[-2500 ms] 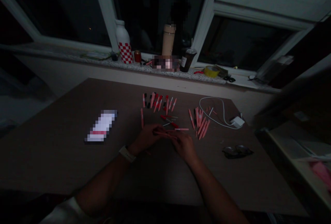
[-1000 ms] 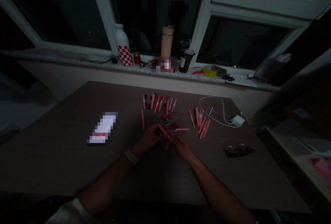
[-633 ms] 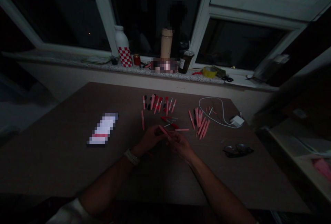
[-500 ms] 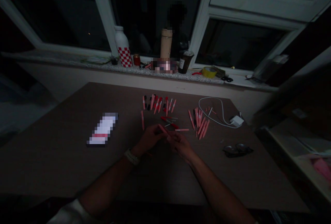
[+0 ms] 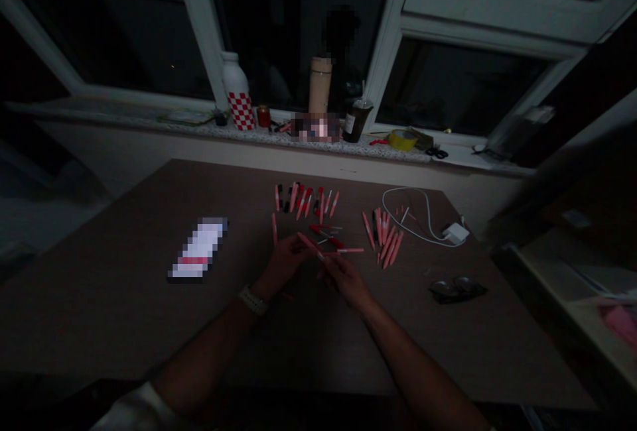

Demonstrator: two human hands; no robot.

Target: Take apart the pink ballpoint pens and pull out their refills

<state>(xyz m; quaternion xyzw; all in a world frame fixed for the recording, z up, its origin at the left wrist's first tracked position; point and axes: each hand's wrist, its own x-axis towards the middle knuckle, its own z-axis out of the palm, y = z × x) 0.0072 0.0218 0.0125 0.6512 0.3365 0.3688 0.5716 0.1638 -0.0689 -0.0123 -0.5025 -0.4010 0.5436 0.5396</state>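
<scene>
A pink pen is held between both hands above the table, slanting down to the right. My left hand pinches it near its upper left end. The fingers of my right hand close on its lower right end. Just beyond the hands lie red pen parts and thin refills. Another pink pen stretches away behind my left hand, partly covered by it. A row of pink, red and black pen pieces lies farther back. To the right is a cluster of pink pens.
A phone with a blurred screen lies left on the table. On the right are a white charger with its cable and a pair of glasses. The windowsill holds a checkered bottle, a tumbler and a drink cup.
The pink pen between my hands has shifted slightly left, and more of its length shows. Both hands have moved only a little. The things on the table stay in place.
</scene>
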